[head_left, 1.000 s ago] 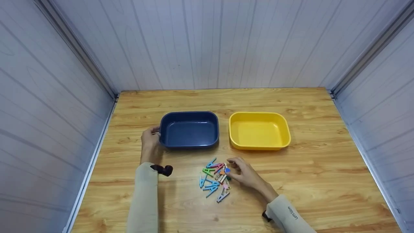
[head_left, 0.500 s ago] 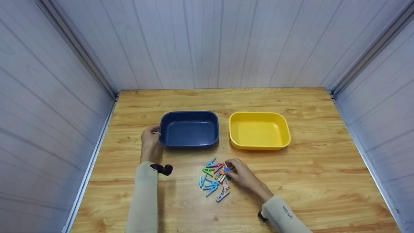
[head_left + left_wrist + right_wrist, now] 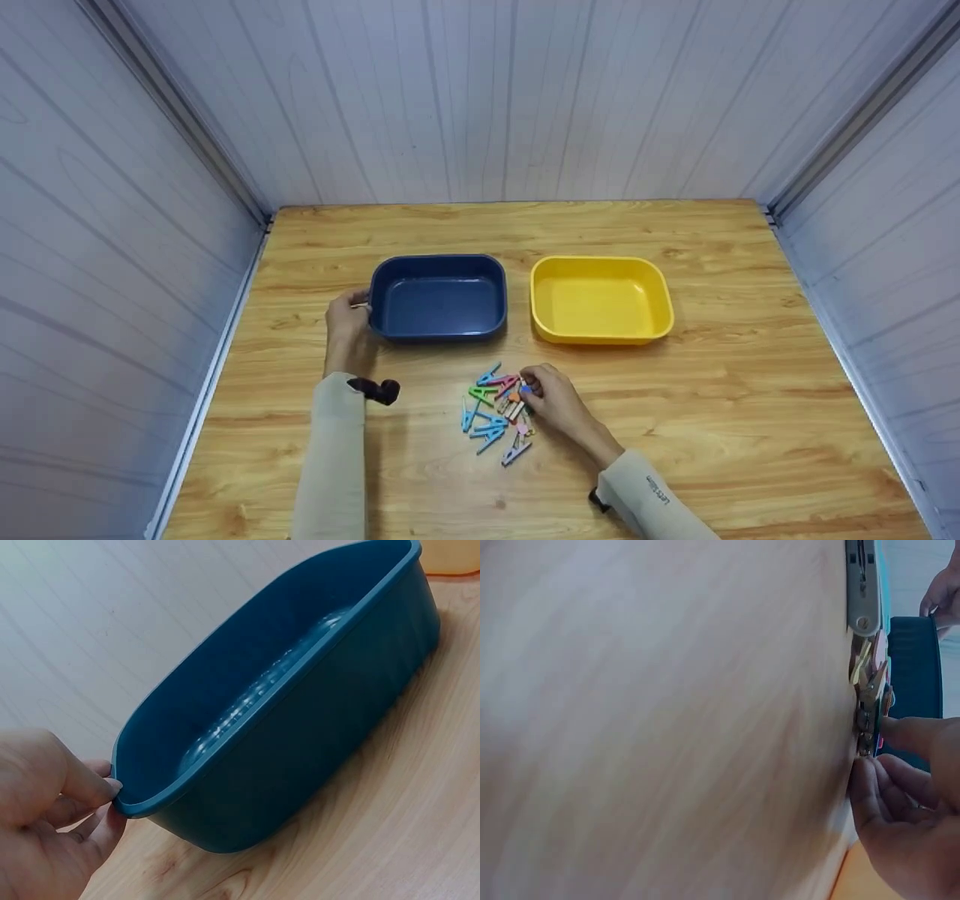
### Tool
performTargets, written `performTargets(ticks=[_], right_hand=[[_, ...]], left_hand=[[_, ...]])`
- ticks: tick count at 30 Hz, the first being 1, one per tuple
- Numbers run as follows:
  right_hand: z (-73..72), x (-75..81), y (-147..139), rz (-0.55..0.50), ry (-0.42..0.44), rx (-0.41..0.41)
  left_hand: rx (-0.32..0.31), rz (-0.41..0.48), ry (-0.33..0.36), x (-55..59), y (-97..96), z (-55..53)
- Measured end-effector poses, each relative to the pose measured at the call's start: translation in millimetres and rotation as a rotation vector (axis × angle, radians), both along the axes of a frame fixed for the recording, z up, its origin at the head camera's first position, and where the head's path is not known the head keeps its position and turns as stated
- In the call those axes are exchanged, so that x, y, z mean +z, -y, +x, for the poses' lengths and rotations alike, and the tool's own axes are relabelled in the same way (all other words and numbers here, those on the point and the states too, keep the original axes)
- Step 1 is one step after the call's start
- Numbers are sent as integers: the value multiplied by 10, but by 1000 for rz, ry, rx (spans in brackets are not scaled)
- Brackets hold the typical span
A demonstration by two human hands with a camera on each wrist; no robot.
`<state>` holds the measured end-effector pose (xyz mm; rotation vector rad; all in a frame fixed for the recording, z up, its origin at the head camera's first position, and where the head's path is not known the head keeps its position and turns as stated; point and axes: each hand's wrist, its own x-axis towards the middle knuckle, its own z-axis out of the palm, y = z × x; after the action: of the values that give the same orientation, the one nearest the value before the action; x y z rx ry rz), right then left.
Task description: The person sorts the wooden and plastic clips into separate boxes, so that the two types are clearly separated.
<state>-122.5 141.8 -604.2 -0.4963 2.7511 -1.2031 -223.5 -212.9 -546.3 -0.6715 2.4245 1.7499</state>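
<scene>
On the left, my left hand [image 3: 346,319] pinches the end rim of a dark blue plastic bin [image 3: 300,757], thumb and fingers meeting at its corner in the left wrist view. My right hand [image 3: 559,397] is at the right side of a pile of clothespins [image 3: 489,421]. Its thumb and fingertips pinch a small clothespin with a blue decoration [image 3: 526,389]; the fingers partly hide it. Light blue, green and pink plastic pegs lie in the pile, with small wooden clips among them. A grey clothespin [image 3: 862,592] shows close up in the right wrist view.
A yellow plastic bin [image 3: 602,300] stands right of the blue one, a narrow gap between them. Both bins are behind the pile on a wood-patterned table [image 3: 750,390]. Pale panel walls [image 3: 480,105] enclose the back and both sides.
My right hand has shifted slightly left into the pile, and its thumb and fingers have closed together on the blue-decorated clothespin. The left hand and both bins stay in place.
</scene>
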Motion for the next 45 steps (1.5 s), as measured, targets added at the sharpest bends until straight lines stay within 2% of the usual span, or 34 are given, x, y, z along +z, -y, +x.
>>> performTargets(ticks=[5, 11, 13, 14, 17, 20, 23, 30, 33, 37, 39, 42, 45], right_hand=[[-2, 46, 49, 45, 45, -74], [-44, 77, 44, 49, 21, -89], [-61, 77, 23, 14, 47, -94], [-70, 77, 10, -8, 68, -98], [-90, 83, -38, -97, 174, -122], [-106, 101, -81, -180, 279, -152], [-124, 116, -98, -237, 356, -174], [-152, 121, -82, -374, 452, -161], [-161, 133, -78, -419, 492, -160], [-175, 152, -73, -477, 544, -162], [-182, 169, -68, -493, 566, -169], [-201, 204, -59, -496, 597, -188], [-229, 240, -44, -485, 583, -188]], left_hand=[[-2, 22, -5, 1, 11, 0], [1, 25, -13, 6, 10, -15], [18, 73, -3, 10, 4, -16], [18, 70, -3, 15, 1, -16], [7, 48, -1, 29, 2, -14], [-20, -10, -8, 45, 10, -12], [-20, -8, -9, 52, 15, -9], [24, 94, 18, 39, 18, -2], [17, 80, 9, 31, 15, -5], [-8, 3, 1, 30, 15, 0], [9, 30, 5, 26, 12, 0], [56, 137, 18, 16, -4, -3], [98, 220, 24, 7, -23, -6]])
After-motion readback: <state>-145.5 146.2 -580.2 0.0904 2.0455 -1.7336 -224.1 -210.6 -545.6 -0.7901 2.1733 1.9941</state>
